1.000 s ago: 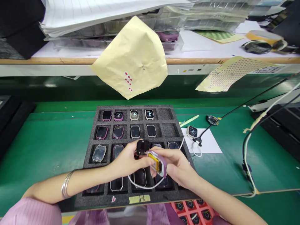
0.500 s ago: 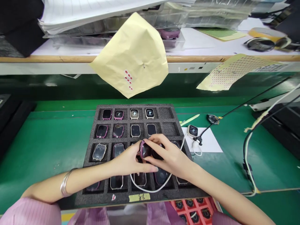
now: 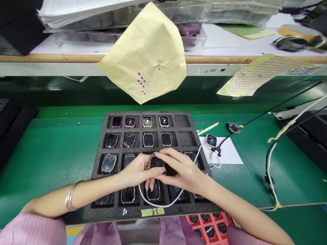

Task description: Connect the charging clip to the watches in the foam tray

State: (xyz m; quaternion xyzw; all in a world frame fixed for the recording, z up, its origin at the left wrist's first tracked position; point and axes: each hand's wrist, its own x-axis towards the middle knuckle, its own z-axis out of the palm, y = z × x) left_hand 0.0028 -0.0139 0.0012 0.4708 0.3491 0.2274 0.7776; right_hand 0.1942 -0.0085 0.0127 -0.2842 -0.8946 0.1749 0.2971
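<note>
Between my two hands is a purple-framed smartwatch case (image 3: 156, 161) with a dark screen. My left hand (image 3: 143, 169) grips its left side, the thumb lying across the lower screen. My right hand (image 3: 181, 170) closes on it from the right, fingers along its top edge and thumb below. A white cable (image 3: 163, 206) loops beneath my hands; where its near end goes is hidden. Below lies a black foam tray (image 3: 98, 211) whose compartments hold several watch cases, some with lit screens, such as a beige one (image 3: 164, 121). My hands cover some middle compartments.
Right of the tray, another lit watch (image 3: 211, 140) rests on white paper (image 3: 233, 153) beside a cable plug (image 3: 216, 151) and a green pen (image 3: 208, 129). Yellow sheets (image 3: 150, 58) hang from the shelf edge (image 3: 76, 58). A red tray (image 3: 208, 228) with round dark parts sits below the table edge.
The purple watch case has shifted slightly left and turned in my fingers. My left thumb has moved up onto its screen. The view has tilted slightly.
</note>
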